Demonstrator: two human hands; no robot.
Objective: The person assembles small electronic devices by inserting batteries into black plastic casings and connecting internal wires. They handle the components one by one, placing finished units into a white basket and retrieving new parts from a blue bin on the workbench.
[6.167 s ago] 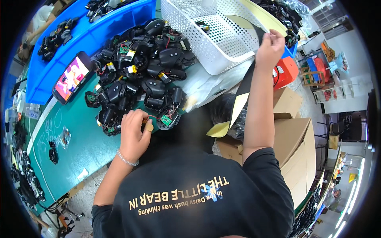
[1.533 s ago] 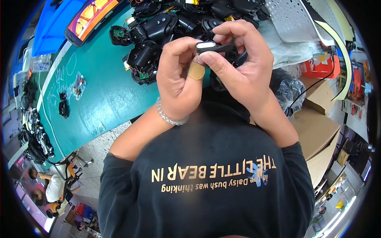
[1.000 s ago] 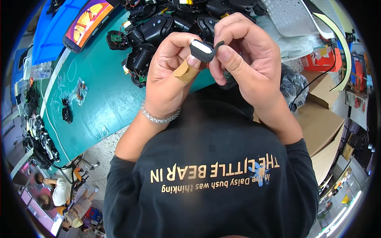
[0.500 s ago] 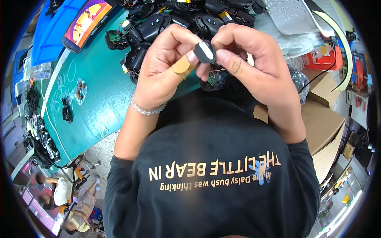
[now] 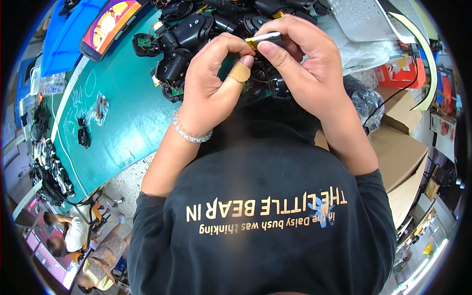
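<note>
At the far left edge of the green table (image 5: 123,123) lies a tangle of black cables (image 5: 46,167), and a little inward sit two small clear bags of parts (image 5: 91,123) flat on the mat. Above them, at the table's upper left, a phone (image 5: 112,22) lies face up with its screen lit orange and pink, beside a blue bin (image 5: 64,39). Next comes a heap of black plastic shells (image 5: 189,39), some showing green circuit boards and loose wires, piled along the far side of the table. The left hand (image 5: 211,93) is raised just in front of this heap; a beaded bracelet (image 5: 189,133) circles its wrist and a tan plaster (image 5: 240,72) wraps one finger, and its fingers curl in to pinch the left end of a small flat part (image 5: 263,38), black with a pale top face and thin red and yellow wires at it. The right hand (image 5: 302,69) closes on the same part from the other side, thumb pressed under it and forefinger over it, so the part is held between both hands above the near edge of the heap. Right of the hands lie a white perforated tray (image 5: 364,19), crumpled clear plastic (image 5: 366,98) and brown cardboard boxes (image 5: 398,152).
</note>
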